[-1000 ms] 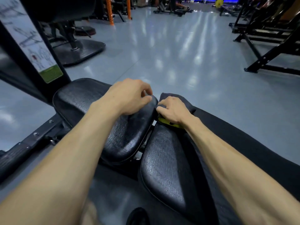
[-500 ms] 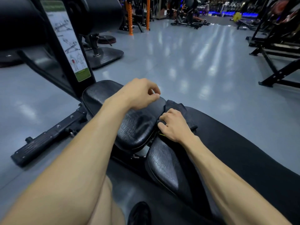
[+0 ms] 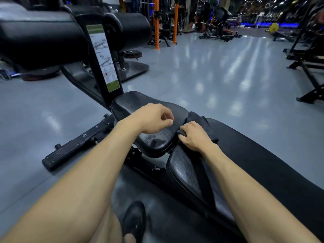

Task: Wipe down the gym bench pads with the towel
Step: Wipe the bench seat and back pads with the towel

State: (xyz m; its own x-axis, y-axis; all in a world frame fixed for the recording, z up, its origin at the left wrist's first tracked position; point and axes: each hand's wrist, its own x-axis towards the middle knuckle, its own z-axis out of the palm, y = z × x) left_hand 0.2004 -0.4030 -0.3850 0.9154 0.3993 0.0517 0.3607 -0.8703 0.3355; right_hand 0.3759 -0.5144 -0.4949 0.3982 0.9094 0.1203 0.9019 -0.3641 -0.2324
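From the head camera, the right hand (image 3: 194,135) grips a dark towel (image 3: 201,123) bunched at the gap between the seat pad (image 3: 140,104) and the long back pad (image 3: 185,174), while the left hand (image 3: 154,118) hovers over the seat pad with fingers curled, holding nothing. The towel could probably snag or drop into that gap, since the fingers press right at the pad edges. The back pad's long axis runs from lower right towards the upper left, its narrow end pointing at the seat pad and the upright post (image 3: 103,57).
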